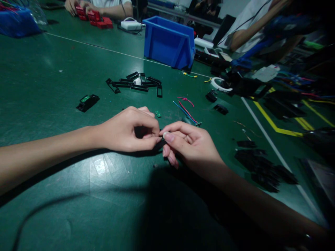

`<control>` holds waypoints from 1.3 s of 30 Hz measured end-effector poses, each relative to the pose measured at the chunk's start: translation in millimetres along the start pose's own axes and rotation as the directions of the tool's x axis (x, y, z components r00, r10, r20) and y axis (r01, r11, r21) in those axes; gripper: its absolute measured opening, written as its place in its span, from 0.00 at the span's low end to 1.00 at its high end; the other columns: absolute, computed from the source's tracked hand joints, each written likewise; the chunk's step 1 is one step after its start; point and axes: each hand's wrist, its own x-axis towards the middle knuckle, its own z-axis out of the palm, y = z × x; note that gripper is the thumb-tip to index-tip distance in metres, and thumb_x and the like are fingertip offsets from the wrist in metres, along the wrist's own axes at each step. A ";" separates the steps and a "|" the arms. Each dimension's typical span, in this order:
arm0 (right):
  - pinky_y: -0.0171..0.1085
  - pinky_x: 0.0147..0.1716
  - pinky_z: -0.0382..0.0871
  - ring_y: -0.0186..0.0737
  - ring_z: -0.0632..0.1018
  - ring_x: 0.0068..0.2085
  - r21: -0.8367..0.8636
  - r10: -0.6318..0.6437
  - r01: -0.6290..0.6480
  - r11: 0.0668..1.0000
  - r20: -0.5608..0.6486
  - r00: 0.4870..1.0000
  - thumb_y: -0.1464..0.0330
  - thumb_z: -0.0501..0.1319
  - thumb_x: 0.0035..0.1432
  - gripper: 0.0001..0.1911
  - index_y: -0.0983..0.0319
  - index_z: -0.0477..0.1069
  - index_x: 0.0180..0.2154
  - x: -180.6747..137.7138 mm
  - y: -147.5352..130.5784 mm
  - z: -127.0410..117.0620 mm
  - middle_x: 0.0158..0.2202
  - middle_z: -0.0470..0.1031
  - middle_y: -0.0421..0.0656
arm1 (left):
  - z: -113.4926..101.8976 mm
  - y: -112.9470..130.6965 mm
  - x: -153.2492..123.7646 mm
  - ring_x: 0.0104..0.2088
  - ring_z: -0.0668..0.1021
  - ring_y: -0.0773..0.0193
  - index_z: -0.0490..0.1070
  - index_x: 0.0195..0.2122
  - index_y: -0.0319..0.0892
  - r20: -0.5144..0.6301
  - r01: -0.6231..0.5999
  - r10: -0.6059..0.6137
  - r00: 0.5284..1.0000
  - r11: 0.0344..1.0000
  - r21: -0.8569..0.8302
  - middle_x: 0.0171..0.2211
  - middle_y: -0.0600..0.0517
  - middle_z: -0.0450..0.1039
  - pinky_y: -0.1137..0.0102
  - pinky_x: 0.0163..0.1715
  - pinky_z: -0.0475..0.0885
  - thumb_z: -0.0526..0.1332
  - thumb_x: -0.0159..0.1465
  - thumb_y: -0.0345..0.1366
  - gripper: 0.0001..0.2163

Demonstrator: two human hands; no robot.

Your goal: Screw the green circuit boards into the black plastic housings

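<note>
My left hand (128, 129) and my right hand (188, 143) meet fingertip to fingertip just above the green table (52, 87). Both are curled in a pinch around a small dark part that is almost wholly hidden between the fingers. A tiny green circuit board (158, 114) lies just beyond my left hand. Thin red and blue wires (186, 111) lie just beyond my right hand.
A pile of black plastic frames (136, 83) lies mid-table, a black part with a green board (87, 102) to the left. A blue bin (170, 42) stands behind. More black parts (261, 167) lie at right. Other people's hands handle red parts (94, 16) at the far edge.
</note>
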 end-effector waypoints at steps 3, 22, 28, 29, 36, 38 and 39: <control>0.27 0.18 0.69 0.27 0.74 0.18 -0.005 -0.007 0.007 1.000 -0.002 1.000 0.56 0.73 0.60 0.17 0.62 0.75 0.39 0.0 -0.1 -0.5 0.23 0.77 0.36 | -0.2 -0.4 -0.2 0.26 0.73 0.69 0.74 0.29 0.42 0.001 -0.003 0.003 1.000 1.000 0.003 0.23 0.56 0.74 0.68 0.39 0.68 0.64 0.65 0.30 0.07; 0.25 0.18 0.69 0.26 0.74 0.19 0.039 0.000 -0.001 0.999 0.014 1.000 0.58 0.72 0.62 0.15 0.62 0.75 0.40 -1.3 0.8 -0.4 0.23 0.78 0.34 | -1.6 -0.9 -1.1 0.26 0.73 0.68 0.76 0.31 0.40 0.004 -0.014 0.014 1.000 1.000 -0.003 0.24 0.56 0.73 0.68 0.39 0.68 0.63 0.63 0.27 0.05; 0.24 0.18 0.70 0.25 0.75 0.19 0.058 -0.025 0.025 0.998 0.010 1.000 0.58 0.72 0.62 0.15 0.62 0.75 0.39 0.6 1.9 -0.3 0.23 0.78 0.34 | -2.6 -0.4 -1.7 0.29 0.73 0.70 0.75 0.31 0.38 -0.016 0.003 -0.003 1.000 1.000 -0.018 0.26 0.56 0.73 0.71 0.40 0.67 0.61 0.68 0.27 0.07; 0.24 0.18 0.70 0.26 0.75 0.19 0.059 -0.032 0.031 0.998 0.007 0.999 0.58 0.71 0.63 0.15 0.62 0.75 0.39 0.7 2.2 -0.6 0.23 0.78 0.34 | -2.5 -0.2 -1.7 0.30 0.73 0.70 0.75 0.32 0.38 -0.029 0.014 -0.015 0.999 1.000 -0.016 0.27 0.56 0.73 0.72 0.39 0.67 0.60 0.69 0.28 0.08; 0.24 0.18 0.70 0.26 0.75 0.19 0.049 -0.042 0.042 0.998 0.002 0.999 0.58 0.69 0.66 0.13 0.61 0.75 0.41 -0.9 3.5 -2.6 0.24 0.79 0.34 | -1.2 1.4 -1.1 0.25 0.68 0.74 0.69 0.31 0.39 -0.151 0.122 -0.115 0.982 0.992 0.035 0.25 0.58 0.66 0.75 0.28 0.62 0.57 0.75 0.35 0.14; 0.24 0.18 0.70 0.26 0.75 0.19 0.046 -0.042 0.042 0.998 0.003 0.999 0.58 0.68 0.66 0.13 0.61 0.75 0.41 -1.5 3.3 -2.7 0.23 0.79 0.34 | -0.8 1.6 -1.0 0.25 0.68 0.73 0.68 0.29 0.39 -0.157 0.132 -0.124 0.980 0.991 0.037 0.24 0.57 0.66 0.75 0.28 0.62 0.57 0.75 0.36 0.16; 0.24 0.19 0.70 0.26 0.75 0.19 0.046 -0.042 0.042 0.998 0.004 0.999 0.58 0.68 0.66 0.13 0.61 0.75 0.41 -1.8 3.2 -2.7 0.23 0.79 0.34 | -0.7 1.6 -1.1 0.25 0.68 0.73 0.69 0.29 0.39 -0.159 0.135 -0.127 0.979 0.990 0.038 0.25 0.57 0.67 0.75 0.28 0.63 0.57 0.75 0.36 0.16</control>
